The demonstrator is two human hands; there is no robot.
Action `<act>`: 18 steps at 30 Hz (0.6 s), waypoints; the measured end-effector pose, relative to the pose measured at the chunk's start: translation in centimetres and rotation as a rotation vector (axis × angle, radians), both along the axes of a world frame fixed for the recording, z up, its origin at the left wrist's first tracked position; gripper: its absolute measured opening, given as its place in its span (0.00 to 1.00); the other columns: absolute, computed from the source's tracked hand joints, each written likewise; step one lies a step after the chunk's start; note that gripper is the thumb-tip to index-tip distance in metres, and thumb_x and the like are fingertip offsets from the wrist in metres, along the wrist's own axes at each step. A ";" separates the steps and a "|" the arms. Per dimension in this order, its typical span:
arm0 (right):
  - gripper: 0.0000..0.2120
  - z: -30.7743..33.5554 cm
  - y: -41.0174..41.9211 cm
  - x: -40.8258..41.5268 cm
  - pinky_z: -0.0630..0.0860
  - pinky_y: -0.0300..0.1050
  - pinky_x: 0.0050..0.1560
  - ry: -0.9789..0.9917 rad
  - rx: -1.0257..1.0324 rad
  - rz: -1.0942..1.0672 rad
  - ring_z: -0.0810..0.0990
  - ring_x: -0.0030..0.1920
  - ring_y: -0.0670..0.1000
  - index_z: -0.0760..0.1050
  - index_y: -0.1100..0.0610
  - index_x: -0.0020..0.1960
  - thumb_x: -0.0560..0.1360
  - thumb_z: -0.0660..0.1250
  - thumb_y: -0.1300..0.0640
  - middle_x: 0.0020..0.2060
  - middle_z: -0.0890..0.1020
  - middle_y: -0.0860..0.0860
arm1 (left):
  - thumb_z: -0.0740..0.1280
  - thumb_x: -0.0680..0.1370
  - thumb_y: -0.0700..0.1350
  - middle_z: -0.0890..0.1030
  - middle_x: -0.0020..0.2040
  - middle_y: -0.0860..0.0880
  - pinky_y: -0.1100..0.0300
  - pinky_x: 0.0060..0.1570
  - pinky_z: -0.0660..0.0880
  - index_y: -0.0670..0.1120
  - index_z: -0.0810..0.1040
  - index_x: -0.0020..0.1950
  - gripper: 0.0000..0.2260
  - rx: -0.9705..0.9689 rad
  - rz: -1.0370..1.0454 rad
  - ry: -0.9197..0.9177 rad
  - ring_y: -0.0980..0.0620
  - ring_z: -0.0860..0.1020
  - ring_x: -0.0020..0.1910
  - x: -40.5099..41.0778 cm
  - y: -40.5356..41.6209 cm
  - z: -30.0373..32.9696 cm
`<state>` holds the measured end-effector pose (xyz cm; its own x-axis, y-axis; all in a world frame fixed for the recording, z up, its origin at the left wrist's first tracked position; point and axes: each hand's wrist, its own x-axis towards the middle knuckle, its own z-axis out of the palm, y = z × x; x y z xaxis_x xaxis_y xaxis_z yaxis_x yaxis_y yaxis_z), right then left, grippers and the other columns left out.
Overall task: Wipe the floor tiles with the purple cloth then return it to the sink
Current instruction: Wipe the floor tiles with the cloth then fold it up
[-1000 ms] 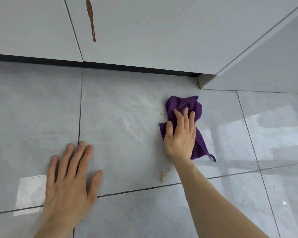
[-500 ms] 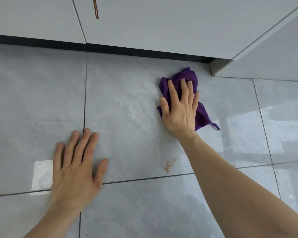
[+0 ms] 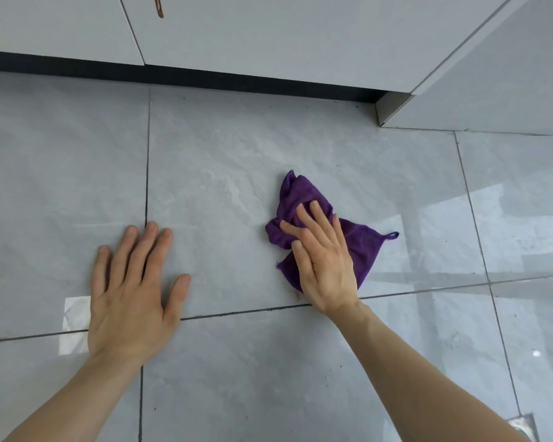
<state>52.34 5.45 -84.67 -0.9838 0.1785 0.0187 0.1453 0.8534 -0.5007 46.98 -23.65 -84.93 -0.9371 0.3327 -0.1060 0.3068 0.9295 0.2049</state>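
Observation:
A crumpled purple cloth (image 3: 361, 244) with a small hanging loop lies on the glossy grey floor tiles (image 3: 224, 173). My right hand (image 3: 323, 263) presses flat on top of the cloth, fingers slightly spread, near a grout line. A brown stain is just visible at the cloth's lower edge beside my right wrist. My left hand (image 3: 134, 291) rests flat on the tiles to the left, fingers apart, holding nothing. The sink is out of view.
White cabinet doors (image 3: 268, 33) with a brown handle (image 3: 158, 8) run along the back above a dark plinth (image 3: 205, 78). A cabinet corner (image 3: 393, 106) juts out at the right. A floor drain (image 3: 524, 425) shows at the bottom right.
My right hand has dragged the cloth back from near the plinth toward me, over the brown stain by the grout line. My left hand stays planted on the floor.

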 end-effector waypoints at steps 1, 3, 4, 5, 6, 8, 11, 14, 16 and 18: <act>0.18 0.1 -0.3 0.6 0.49 0.56 0.82 -0.009 0.002 0.005 0.54 0.82 0.48 0.74 0.48 0.72 0.86 0.54 0.53 0.78 0.68 0.47 | 0.52 0.81 0.60 0.60 0.83 0.48 0.41 0.82 0.49 0.48 0.57 0.83 0.32 0.005 0.003 0.000 0.46 0.54 0.84 0.0 0.0 0.0; 0.19 0.2 -1.1 1.6 0.50 0.58 0.82 -0.023 0.023 -0.004 0.53 0.82 0.49 0.73 0.47 0.73 0.86 0.54 0.53 0.78 0.67 0.47 | 0.52 0.81 0.60 0.60 0.84 0.48 0.41 0.82 0.50 0.48 0.57 0.83 0.32 0.009 0.008 0.002 0.47 0.54 0.84 0.0 0.1 0.0; 0.19 0.2 -1.6 2.3 0.50 0.59 0.82 -0.029 0.037 -0.016 0.53 0.83 0.49 0.72 0.47 0.74 0.86 0.54 0.52 0.79 0.67 0.47 | 0.51 0.81 0.60 0.59 0.84 0.48 0.41 0.82 0.50 0.48 0.57 0.83 0.32 0.002 0.008 0.002 0.47 0.54 0.84 0.1 0.1 0.0; 0.19 0.2 -2.2 2.9 0.51 0.60 0.81 -0.036 0.053 -0.031 0.52 0.83 0.50 0.71 0.46 0.75 0.86 0.54 0.52 0.79 0.66 0.47 | 0.51 0.81 0.60 0.59 0.84 0.48 0.41 0.82 0.50 0.48 0.57 0.83 0.32 -0.006 0.007 0.002 0.47 0.53 0.84 0.1 0.1 0.0; 0.19 0.1 -3.0 3.6 0.52 0.61 0.81 -0.042 0.070 -0.049 0.52 0.83 0.50 0.70 0.46 0.75 0.86 0.54 0.52 0.79 0.65 0.48 | 0.51 0.81 0.60 0.59 0.84 0.48 0.41 0.82 0.50 0.48 0.56 0.83 0.32 -0.009 0.008 0.004 0.47 0.53 0.84 0.1 0.1 0.0; 0.20 0.0 -4.9 4.7 0.52 0.62 0.81 -0.056 0.103 -0.092 0.51 0.83 0.52 0.68 0.46 0.77 0.86 0.54 0.51 0.80 0.65 0.48 | 0.50 0.81 0.61 0.58 0.84 0.48 0.41 0.82 0.49 0.48 0.56 0.83 0.32 -0.010 0.013 0.004 0.47 0.52 0.84 0.1 0.1 -0.1; 0.22 -0.2 -7.9 5.7 0.52 0.62 0.81 -0.087 0.159 -0.188 0.51 0.83 0.53 0.66 0.45 0.78 0.85 0.56 0.52 0.80 0.65 0.49 | 0.51 0.81 0.60 0.58 0.84 0.48 0.42 0.82 0.49 0.48 0.56 0.83 0.32 -0.001 0.016 0.007 0.47 0.52 0.84 0.2 0.1 -0.1; 0.24 -0.4 -9.8 5.8 0.52 0.61 0.81 -0.119 0.196 -0.270 0.51 0.83 0.55 0.62 0.44 0.79 0.84 0.56 0.52 0.80 0.63 0.51 | 0.50 0.81 0.60 0.58 0.84 0.48 0.42 0.82 0.48 0.48 0.56 0.83 0.32 0.000 0.013 0.009 0.47 0.52 0.84 0.2 0.1 -0.2; 0.24 -0.5 -10.6 5.8 0.52 0.61 0.81 -0.127 0.204 -0.307 0.51 0.83 0.56 0.61 0.45 0.80 0.85 0.56 0.52 0.81 0.62 0.52 | 0.50 0.81 0.60 0.58 0.84 0.48 0.42 0.82 0.48 0.48 0.55 0.83 0.32 0.001 0.013 0.013 0.47 0.52 0.84 0.2 0.1 -0.2; 0.23 -0.5 -11.7 5.6 0.52 0.61 0.81 -0.130 0.203 -0.352 0.51 0.83 0.57 0.61 0.45 0.80 0.85 0.55 0.51 0.81 0.61 0.52 | 0.50 0.81 0.60 0.58 0.84 0.48 0.41 0.82 0.49 0.48 0.55 0.83 0.32 0.003 0.012 0.015 0.47 0.52 0.84 0.2 0.1 -0.3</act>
<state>57.96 -6.21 -85.17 -0.8600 0.5093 -0.0322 0.4962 0.8197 -0.2861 47.17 -23.57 -85.23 -0.9425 0.3216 -0.0909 0.2985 0.9325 0.2033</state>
